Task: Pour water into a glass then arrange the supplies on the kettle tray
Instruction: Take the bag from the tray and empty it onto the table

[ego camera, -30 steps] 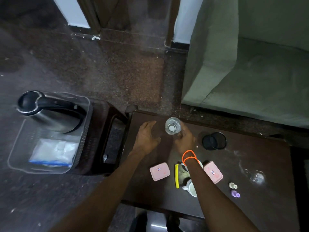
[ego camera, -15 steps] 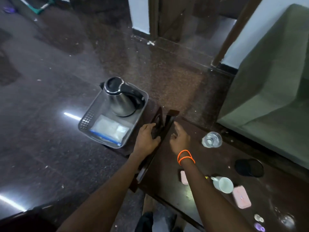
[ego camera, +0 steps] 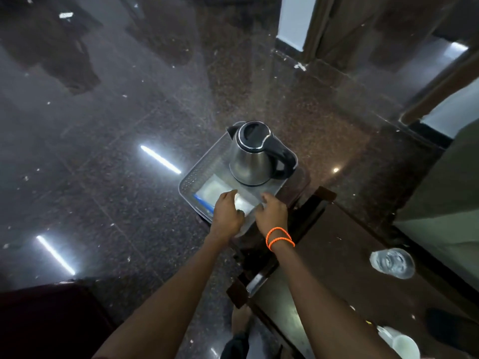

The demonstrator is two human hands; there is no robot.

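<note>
- Left hand (ego camera: 227,213): reaches forward over the near end of the kettle tray (ego camera: 190,178); the fingers are loosely bent and lie above the packet, with nothing visibly held. Whether the fingertips touch the packet cannot be told.
- Right hand (ego camera: 272,213): extended just beside the left hand at the tray's near right edge, fingers relaxed and spread, grasping nothing. 2 orange bands (ego camera: 280,238) circle its wrist.
- Kettle tray: a grey, perforated-walled tray directly ahead of both hands, resting on a dark low stand (ego camera: 302,182).
- Kettle (ego camera: 255,156): stainless body with black lid and handle, standing upright in the far part of the tray, beyond the fingertips of both hands; handle turned to the right.
- Packet (ego camera: 215,190): a flat white packet with a blue edge, lying on the tray floor between the kettle and the hands, partly covered by the left hand.
- Glass (ego camera: 392,263): clear and upright on the dark table (ego camera: 337,268), well to the right of the right forearm; its water level cannot be judged.
- White cup (ego camera: 404,344): on the same table, nearer the person than the glass, at the lower right edge of view.
- Floor (ego camera: 103,125): dark polished stone to the left of and beyond the hands, carrying 2 bright light streaks.
</note>
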